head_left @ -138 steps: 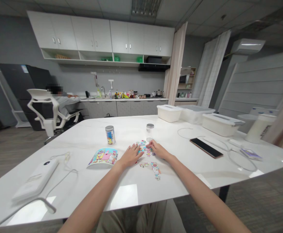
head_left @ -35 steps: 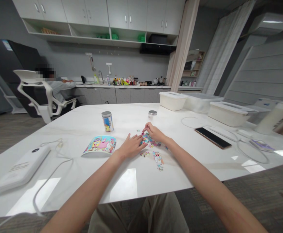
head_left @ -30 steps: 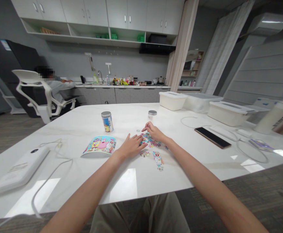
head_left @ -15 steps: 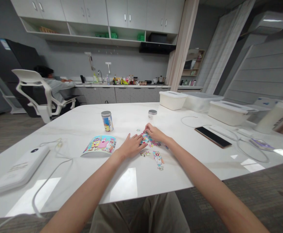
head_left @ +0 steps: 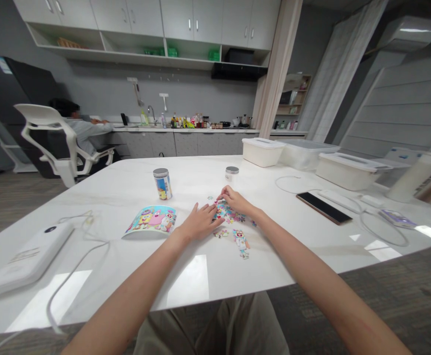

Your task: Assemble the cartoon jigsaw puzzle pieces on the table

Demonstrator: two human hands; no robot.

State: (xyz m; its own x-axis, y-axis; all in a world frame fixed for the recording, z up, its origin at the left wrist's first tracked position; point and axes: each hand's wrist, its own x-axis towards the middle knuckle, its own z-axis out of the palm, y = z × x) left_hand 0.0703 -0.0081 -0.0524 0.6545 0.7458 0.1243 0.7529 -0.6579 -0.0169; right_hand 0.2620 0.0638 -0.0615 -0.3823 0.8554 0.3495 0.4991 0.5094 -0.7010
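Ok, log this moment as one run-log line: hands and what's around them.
left hand: flat on table, beside jigsaw pieces | right hand: touching pieces, grip unclear | nearby: curled cartoon sheet, printed jar

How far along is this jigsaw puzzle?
Early on, it seems. Done: a small figure of joined pieces lies nearest the person. In hand: the right hand is at a colourful cluster of pieces, the left hand beside it. Left: loose pieces, far from the full scene on the picture card.
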